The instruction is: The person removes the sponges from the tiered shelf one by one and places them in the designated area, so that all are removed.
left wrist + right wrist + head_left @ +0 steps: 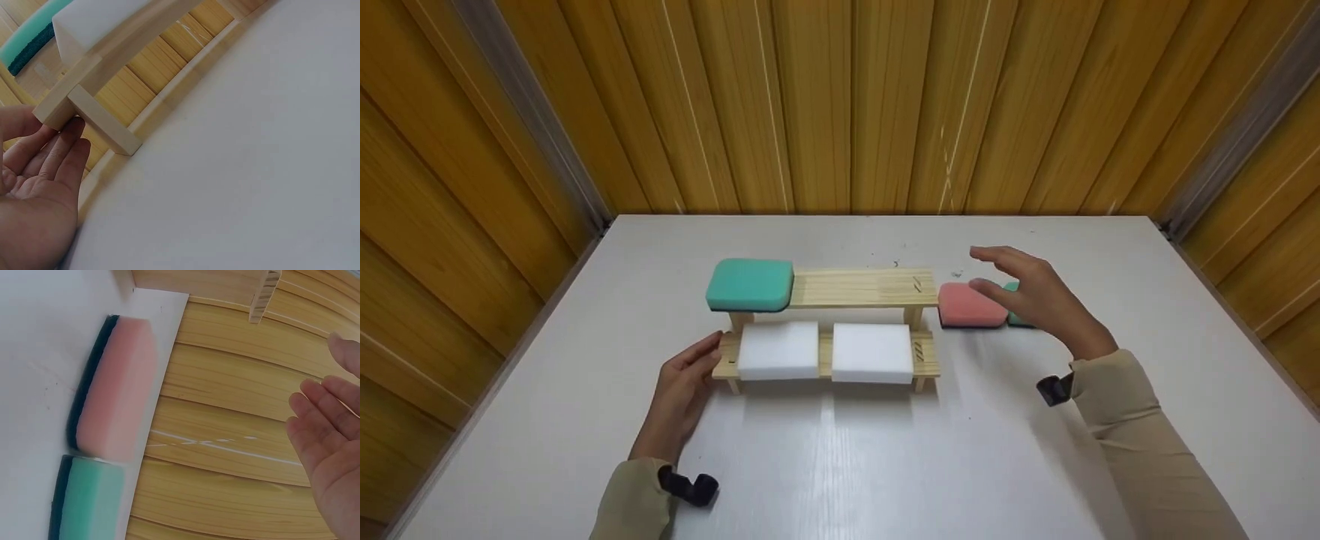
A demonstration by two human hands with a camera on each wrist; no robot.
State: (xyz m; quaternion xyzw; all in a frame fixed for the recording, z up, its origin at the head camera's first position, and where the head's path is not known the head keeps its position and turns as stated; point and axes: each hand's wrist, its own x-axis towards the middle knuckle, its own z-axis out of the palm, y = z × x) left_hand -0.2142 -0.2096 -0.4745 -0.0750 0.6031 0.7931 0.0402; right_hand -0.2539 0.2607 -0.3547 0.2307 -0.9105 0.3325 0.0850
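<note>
A two-tier wooden rack (855,287) stands on the white table. My left hand (684,382) grips the left end of its lower board; in the left wrist view the fingers (62,147) are under the board end beside a leg. A green sponge (749,285) with a dark scouring side down lies on the upper board's left end. Two white foam blocks, the left one (778,351) and the right one (873,352), lie on the lower board. My right hand (1039,294) hovers with parted fingers, holding nothing, above a pink sponge (969,306) right of the rack.
A second green sponge (84,500) lies at the pink one's right, partly hidden by the right hand in the head view. Yellow wood-patterned walls (810,105) rise behind and beside the table (825,465). Small dark specks dot the tabletop behind the rack.
</note>
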